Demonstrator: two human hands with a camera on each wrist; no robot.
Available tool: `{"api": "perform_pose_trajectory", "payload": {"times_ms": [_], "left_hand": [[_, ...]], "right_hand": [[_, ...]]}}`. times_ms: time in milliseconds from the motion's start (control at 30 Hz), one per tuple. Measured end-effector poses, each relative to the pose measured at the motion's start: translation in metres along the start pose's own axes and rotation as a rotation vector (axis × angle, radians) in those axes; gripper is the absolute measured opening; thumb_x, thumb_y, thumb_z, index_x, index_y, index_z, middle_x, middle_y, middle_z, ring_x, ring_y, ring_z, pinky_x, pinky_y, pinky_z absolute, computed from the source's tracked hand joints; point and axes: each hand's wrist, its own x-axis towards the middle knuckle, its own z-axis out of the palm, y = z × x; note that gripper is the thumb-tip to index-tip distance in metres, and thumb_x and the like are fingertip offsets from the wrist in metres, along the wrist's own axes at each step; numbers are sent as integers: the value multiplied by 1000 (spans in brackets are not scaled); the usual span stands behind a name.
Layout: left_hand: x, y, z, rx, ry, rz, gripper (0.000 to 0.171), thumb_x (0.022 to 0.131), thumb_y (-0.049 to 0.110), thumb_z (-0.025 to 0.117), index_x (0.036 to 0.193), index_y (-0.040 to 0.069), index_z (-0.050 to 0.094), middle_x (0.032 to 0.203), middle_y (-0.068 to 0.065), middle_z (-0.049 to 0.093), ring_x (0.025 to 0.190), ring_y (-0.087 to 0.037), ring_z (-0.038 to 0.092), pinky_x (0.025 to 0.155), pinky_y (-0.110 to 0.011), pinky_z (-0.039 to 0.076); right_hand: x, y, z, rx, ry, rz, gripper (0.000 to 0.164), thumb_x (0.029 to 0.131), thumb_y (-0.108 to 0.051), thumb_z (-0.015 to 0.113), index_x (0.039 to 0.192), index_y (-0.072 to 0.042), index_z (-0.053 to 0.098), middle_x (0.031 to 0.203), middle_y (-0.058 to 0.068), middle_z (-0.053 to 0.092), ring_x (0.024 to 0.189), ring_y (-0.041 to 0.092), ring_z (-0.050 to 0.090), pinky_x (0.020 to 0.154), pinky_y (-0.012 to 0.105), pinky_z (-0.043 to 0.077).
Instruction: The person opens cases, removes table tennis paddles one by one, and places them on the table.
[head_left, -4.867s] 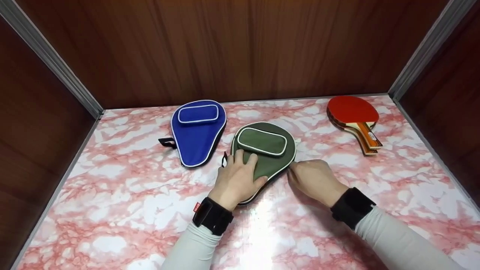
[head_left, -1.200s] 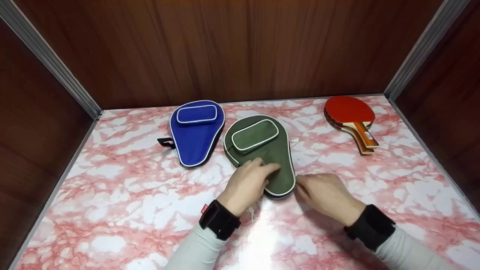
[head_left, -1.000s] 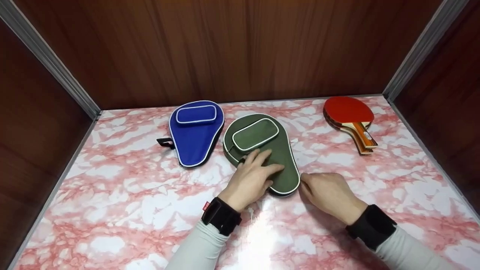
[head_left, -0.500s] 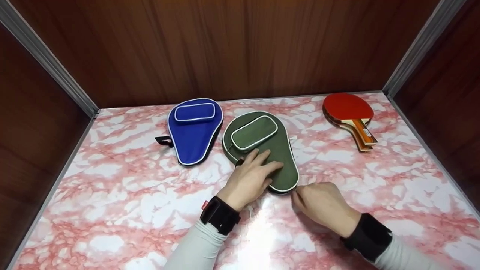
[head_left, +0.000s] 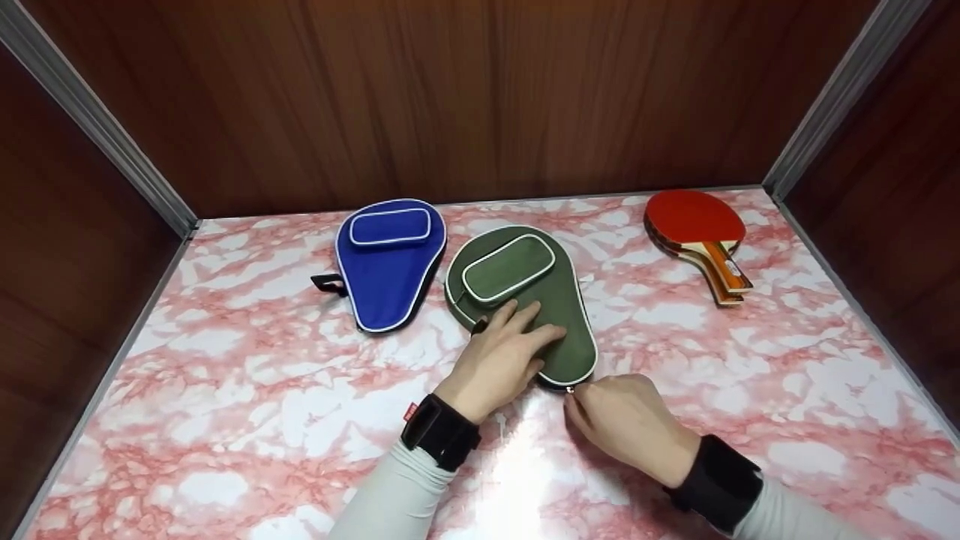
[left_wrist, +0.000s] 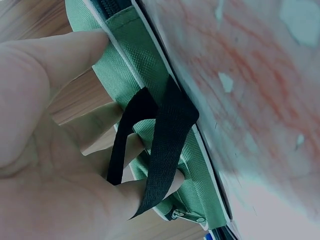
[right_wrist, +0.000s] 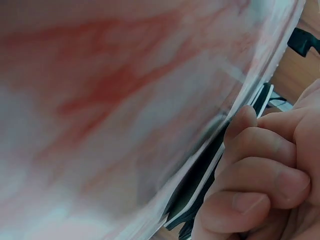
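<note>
A green table tennis paddle case (head_left: 566, 319) with white piping and a front pocket lies flat, narrow end toward me. My left hand (head_left: 487, 371) rests on it with fingers spread, holding its left side down. In the left wrist view a black strap loop (left_wrist: 172, 135) on the case's edge hangs around one of those fingers. At the narrow tip my right hand (head_left: 630, 420) pinches the zipper pull (head_left: 570, 390), which shows as a small metal glint. Curled fingers (right_wrist: 260, 175) hide most of that grip in the right wrist view.
A blue paddle case (head_left: 390, 270) with a black strap lies to the left of the green one. Two table tennis paddles, the upper one a red paddle (head_left: 697, 217), lie stacked at the back right. Brown wood-grain walls (head_left: 480, 97) enclose the marbled table (head_left: 225, 420).
The green case has turned, its narrow end swinging from left to right. My right hand has travelled down the right edge and round to the tip. My left hand has shifted slightly rightward.
</note>
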Motion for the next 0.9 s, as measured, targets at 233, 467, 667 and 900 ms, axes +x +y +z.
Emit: {"api": "perform_pose_trajectory", "payload": {"times_ms": [233,467,667,900], "left_hand": [[0,-1,0,5,0,8,50,98,15,83,145,26,71,162,-19,56,151,-49,48,116,-58,48],[0,-2,-1,-5,-9,11,51,98,13,82,146,26,71,163,-18,54,152,-49,46,116,-57,48],[-2,-4,-1,-1,16,29,48,98,13,82,144,24,71,161,-19,56,150,-50,49,116,-58,49],[-1,-4,0,13,2,27,50,101,15,79,149,25,68,162,-19,55,151,-49,48,115,-62,48]], "right_hand": [[9,-12,4,-23,40,-38,42,93,-17,79,62,-19,51,49,-4,47,42,19,54,43,39,43],[15,-19,6,-36,14,-61,39,93,-17,79,64,-19,52,50,-5,48,43,19,53,42,39,43],[23,-25,9,-54,-15,-54,38,94,-19,79,65,-17,55,52,-1,53,44,22,56,42,41,42],[25,-25,10,-48,-17,-41,42,98,-24,79,64,-16,56,52,1,56,44,24,57,43,42,44]]}}
